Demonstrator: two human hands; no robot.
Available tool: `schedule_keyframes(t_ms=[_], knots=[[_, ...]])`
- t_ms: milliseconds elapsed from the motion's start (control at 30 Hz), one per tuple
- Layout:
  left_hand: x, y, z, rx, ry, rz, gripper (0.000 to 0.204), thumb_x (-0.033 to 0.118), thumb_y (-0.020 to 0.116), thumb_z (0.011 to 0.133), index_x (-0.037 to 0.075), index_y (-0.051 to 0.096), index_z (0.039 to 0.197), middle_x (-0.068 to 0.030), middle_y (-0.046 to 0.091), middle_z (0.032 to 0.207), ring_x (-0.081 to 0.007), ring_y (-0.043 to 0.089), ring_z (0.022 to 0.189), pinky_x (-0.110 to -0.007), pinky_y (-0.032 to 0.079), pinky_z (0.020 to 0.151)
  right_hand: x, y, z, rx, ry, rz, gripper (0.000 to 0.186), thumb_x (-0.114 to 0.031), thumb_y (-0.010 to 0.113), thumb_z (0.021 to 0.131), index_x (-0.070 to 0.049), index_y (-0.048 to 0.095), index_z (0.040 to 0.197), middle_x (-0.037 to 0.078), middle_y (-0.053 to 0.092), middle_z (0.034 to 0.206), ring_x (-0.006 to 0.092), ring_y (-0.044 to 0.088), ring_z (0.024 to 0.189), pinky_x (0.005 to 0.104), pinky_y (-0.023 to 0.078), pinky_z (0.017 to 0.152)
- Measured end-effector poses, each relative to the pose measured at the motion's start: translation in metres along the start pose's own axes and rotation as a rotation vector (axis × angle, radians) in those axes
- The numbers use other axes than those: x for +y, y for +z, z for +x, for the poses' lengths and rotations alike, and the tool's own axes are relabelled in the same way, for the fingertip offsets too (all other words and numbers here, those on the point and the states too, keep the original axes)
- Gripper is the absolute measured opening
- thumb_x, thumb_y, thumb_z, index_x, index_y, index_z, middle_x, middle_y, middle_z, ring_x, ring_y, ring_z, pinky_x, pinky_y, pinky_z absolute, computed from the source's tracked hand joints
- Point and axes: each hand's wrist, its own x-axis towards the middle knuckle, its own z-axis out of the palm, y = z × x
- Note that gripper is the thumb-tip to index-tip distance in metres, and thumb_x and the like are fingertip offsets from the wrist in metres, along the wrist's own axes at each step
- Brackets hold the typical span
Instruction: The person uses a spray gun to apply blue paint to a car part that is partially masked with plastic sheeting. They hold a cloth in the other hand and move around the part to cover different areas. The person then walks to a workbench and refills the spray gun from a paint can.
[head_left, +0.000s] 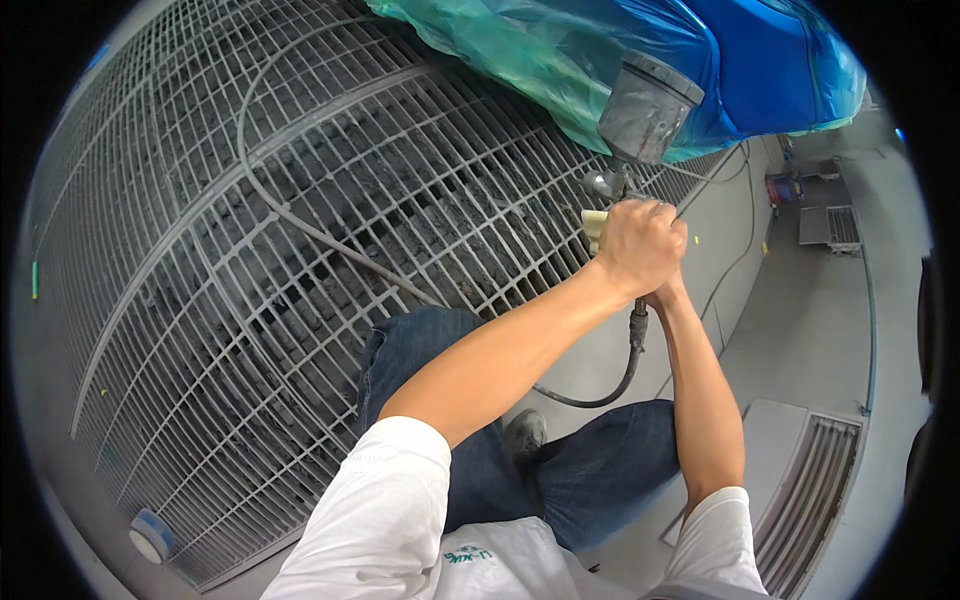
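A metal spray gun with a grey paint-stained cup on top is held out in front of me. My right hand is closed round its handle and mostly hidden behind my left. Over the rear of the gun, my left hand makes a fist. From beneath that fist sticks out a pale yellow, cloth-like piece; its kind is unclear. A black hose runs down from the handle and curves to the left. Just beyond the cup is a glossy blue panel, partly wrapped in green plastic film.
Metal floor grating spreads across the left, with a long hose lying over it. A round blue-and-white object is at lower left. On the right are a grey floor, a ribbed vent panel and a thin cable.
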Motion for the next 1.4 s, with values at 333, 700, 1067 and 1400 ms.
schedule_keyframes(t_ms=[333,700,1067,1400], knots=[[0.022,-0.007,0.004,-0.045,-0.061,-0.113,0.015,0.013,0.078,0.063,0.008,0.064,0.06,-0.0043,0.058,0.061,-0.0218,0.064,0.058,-0.035,0.051,0.051,0.008,-0.026,-0.033,0.135,0.126,0.135,0.021,-0.013,0.065,0.098,-0.007,0.058,0.117,0.005,0.062,0.116,0.0159,0.061,0.107,0.0354,0.054,0.087],[0.055,0.005,-0.006,-0.21,0.005,-0.227,0.016,0.014,0.085,0.066,0.008,0.071,0.071,-0.0032,0.063,0.067,-0.0213,0.066,0.06,-0.034,0.05,0.051,-0.038,-0.033,-0.084,0.095,0.156,-0.21,0.022,-0.019,0.065,0.101,-0.005,0.057,0.116,0.008,0.062,0.114,0.0154,0.059,0.103,0.0345,0.053,0.084],[0.058,0.041,0.005,-0.193,0.067,-0.092,0.017,0.014,0.087,0.068,0.009,0.074,0.077,-0.004,0.065,0.069,-0.0232,0.063,0.059,-0.033,0.047,0.051,-0.032,-0.042,-0.048,0.007,-0.126,0.225,0.007,-0.005,0.07,0.086,-0.002,0.064,0.089,0.001,0.066,0.09,0.0084,0.056,0.086,0.0304,0.051,0.068],[0.108,0.094,0.022,-0.27,0.123,0.064,0.016,0.004,0.087,0.071,0.004,0.073,0.08,-0.0088,0.068,0.07,-0.0229,0.065,0.06,-0.032,0.048,0.053,-0.015,-0.092,-0.019,-0.075,-0.378,0.367,0.02,-0.011,0.076,0.077,0.0,0.06,0.078,0.006,0.066,0.077,0.0098,0.058,0.076,0.0329,0.048,0.065]])
